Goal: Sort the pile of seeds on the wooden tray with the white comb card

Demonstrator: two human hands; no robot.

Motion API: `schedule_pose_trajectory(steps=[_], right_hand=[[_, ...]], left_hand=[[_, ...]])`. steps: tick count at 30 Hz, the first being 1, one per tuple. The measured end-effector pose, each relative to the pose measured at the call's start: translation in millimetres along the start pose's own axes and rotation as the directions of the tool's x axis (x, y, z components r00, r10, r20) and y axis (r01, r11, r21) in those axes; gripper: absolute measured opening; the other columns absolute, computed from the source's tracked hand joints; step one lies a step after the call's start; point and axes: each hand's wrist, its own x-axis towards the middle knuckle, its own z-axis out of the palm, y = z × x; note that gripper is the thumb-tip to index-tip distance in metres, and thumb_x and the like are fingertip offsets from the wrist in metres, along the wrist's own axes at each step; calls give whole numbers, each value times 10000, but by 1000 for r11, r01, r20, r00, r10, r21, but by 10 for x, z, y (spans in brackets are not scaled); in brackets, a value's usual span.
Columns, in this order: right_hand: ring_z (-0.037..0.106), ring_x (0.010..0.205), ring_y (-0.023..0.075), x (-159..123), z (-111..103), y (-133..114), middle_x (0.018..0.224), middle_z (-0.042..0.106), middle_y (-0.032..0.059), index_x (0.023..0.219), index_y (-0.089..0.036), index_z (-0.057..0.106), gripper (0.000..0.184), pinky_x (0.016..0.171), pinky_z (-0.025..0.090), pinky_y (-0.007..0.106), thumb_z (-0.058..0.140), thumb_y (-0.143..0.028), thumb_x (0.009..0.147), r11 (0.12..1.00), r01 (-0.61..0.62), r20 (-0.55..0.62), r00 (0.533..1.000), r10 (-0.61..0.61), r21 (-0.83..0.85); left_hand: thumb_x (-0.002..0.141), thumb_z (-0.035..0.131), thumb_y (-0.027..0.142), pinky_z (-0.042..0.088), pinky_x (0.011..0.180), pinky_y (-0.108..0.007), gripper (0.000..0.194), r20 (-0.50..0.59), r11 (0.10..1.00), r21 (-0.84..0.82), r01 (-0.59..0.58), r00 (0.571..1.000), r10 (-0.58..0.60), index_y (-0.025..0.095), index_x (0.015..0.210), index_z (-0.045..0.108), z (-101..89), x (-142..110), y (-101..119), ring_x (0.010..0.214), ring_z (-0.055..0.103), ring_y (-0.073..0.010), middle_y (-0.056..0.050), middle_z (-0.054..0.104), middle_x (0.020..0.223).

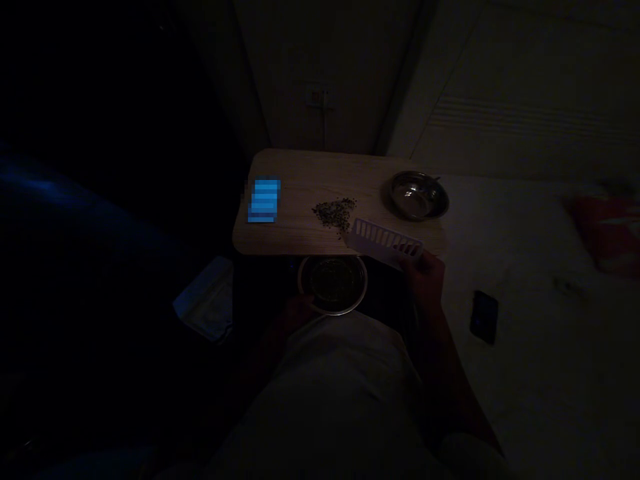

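Note:
My right hand [424, 272] is closed on one end of a pale, slotted plastic tray [385, 248], which slants over the near edge of the small wooden table [290, 237]. Beside the tray's far end lies a loose heap of small dark seed-like bits [333, 212]. Just below the table edge, over my lap, is a round metal bowl [361, 301] with dark contents. My left hand [300, 305] grips its near-left rim; the fingers are dim. A second, shiny metal bowl [419, 196] stands at the table's right, a handle-like piece at its rim.
A bright blue, blurred-out rectangle [264, 200] is at the table's left. A dark phone [485, 317] lies on the pale surface to the right, with a red item [607, 233] farther off. A whitish object [207, 300] is at left. Behind the table is a wall socket [318, 97].

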Motion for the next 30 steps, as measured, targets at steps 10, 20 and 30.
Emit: schedule_pose_trajectory(steps=[10, 20, 30], right_hand=[[717, 799, 236, -37, 1, 13, 877, 787, 39, 865, -200, 775, 227, 797, 572, 400, 787, -307, 666, 995, -76, 21, 997, 74, 68], [694, 783, 211, -2, 65, 128, 874, 759, 44, 895, -165, 703, 286, 710, 563, 350, 762, -312, 657, 974, -146, -277, 942, 191, 174], [704, 843, 211, -116, 215, 220, 926, 772, 52, 919, -174, 723, 316, 822, 561, 381, 776, -322, 646, 965, -188, -123, 970, 212, 183]], left_hand=[[617, 757, 222, 510, 967, -472, 217, -44, 999, 31, 22, 999, -20, 207, 829, 716, -95, 99, -33, 1037, 702, -364, -70, 780, 827], [593, 771, 178, 515, 970, -470, 218, -67, 999, 25, -26, 997, 28, 229, 790, 693, -50, 39, -15, 992, 718, -343, -45, 765, 766], [652, 744, 219, 518, 967, -479, 397, -48, 999, 48, 21, 999, -19, 237, 1045, 692, 97, -81, 38, 1108, 684, -362, -68, 783, 937]])
